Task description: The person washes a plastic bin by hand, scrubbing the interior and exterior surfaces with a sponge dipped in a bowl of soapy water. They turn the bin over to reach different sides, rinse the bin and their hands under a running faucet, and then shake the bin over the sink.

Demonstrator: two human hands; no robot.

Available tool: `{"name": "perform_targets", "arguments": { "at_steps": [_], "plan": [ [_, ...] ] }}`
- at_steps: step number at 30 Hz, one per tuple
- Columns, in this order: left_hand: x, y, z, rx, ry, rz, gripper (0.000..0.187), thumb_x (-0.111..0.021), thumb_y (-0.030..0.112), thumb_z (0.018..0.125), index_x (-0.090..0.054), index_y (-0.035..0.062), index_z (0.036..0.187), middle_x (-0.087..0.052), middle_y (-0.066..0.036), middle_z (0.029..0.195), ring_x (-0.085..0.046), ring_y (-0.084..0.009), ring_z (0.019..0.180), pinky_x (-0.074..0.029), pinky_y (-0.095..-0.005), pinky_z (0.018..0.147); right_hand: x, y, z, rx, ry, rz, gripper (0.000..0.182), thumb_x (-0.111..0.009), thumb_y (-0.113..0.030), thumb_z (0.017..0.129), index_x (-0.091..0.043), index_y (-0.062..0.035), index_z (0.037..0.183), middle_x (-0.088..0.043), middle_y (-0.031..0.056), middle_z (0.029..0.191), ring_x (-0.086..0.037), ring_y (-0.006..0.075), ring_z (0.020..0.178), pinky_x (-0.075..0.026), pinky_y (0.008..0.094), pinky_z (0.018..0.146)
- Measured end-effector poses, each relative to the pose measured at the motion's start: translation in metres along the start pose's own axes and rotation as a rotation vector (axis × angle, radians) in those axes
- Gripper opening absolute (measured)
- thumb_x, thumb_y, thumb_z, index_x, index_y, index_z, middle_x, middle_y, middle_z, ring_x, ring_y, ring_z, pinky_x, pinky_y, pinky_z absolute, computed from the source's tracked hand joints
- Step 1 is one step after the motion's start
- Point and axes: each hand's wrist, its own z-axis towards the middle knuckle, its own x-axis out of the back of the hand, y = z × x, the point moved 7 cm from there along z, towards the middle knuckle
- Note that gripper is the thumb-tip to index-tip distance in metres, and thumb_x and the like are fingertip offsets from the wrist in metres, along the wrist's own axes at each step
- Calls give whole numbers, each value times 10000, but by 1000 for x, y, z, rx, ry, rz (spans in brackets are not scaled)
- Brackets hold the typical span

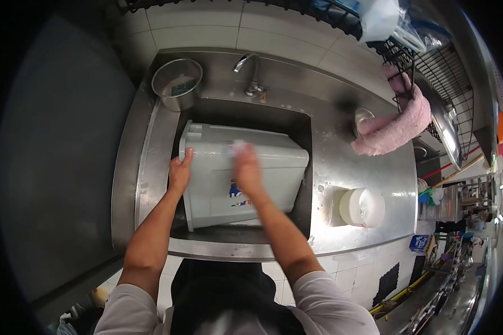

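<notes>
A grey plastic storage bin (212, 190) lies on its side in the steel sink (296, 117), its rimmed end facing left. My left hand (179, 174) is closed around that rim, with the thumb on the near side wall. Over the upward-facing side of the bin is my right hand (247, 170), smeared by motion. A pale, whitish-blue thing (238, 146) shows at its fingertips, too blurred to name. Below this hand is a small blue-and-red label on the bin.
A faucet (253, 72) rises behind the sink. A steel pot (179, 100) with a green pad inside stands at the back left. On the right counter sits a white tub (363, 207). A pink towel (397, 131) hangs from the wire rack (444, 70).
</notes>
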Motion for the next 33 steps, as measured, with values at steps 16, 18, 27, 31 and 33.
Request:
{"name": "perform_targets", "arguments": {
  "at_steps": [16,18,27,31,33],
  "plan": [
    [3,-15,-9,29,-65,28,639,-573,544,855,-612,-93,831,-601,-126,750,-532,-187,727,-440,-328,711,13,50,-10,-81,36,-38,378,-491,12,761,-544,2,1135,-571,187,1122,-509,361,1092,-382,460,964],
    [2,-18,-8,59,-106,4,700,-583,570,835,-600,-127,902,-620,-148,827,-562,-199,792,-451,-306,758,52,144,-28,-344,-38,-142,362,-457,-7,788,-522,16,1143,-582,215,1051,-562,375,964,-445,466,849],
    [5,-45,13,-52,173,175,701,-547,596,841,-619,-98,774,-604,-210,728,-551,-287,724,-439,-393,763,5,24,-7,-214,75,-94,433,-477,-13,772,-538,-6,1200,-551,199,1200,-462,365,1192,-333,445,1042],
    [2,-35,10,69,-21,177,788,-528,646,821,-608,-137,785,-599,-227,716,-554,-289,707,-447,-398,736,23,40,-9,-82,-9,3,480,-480,1,771,-479,-3,1252,-549,229,1168,-485,392,1135,-366,466,1004],
    [0,-29,10,23,-33,96,796,-522,652,820,-606,-139,784,-600,-225,715,-559,-293,703,-449,-400,731,28,133,-33,-176,-76,-167,413,-455,-15,805,-499,5,1216,-562,231,1143,-494,389,1108,-378,452,986]
  ]
}}
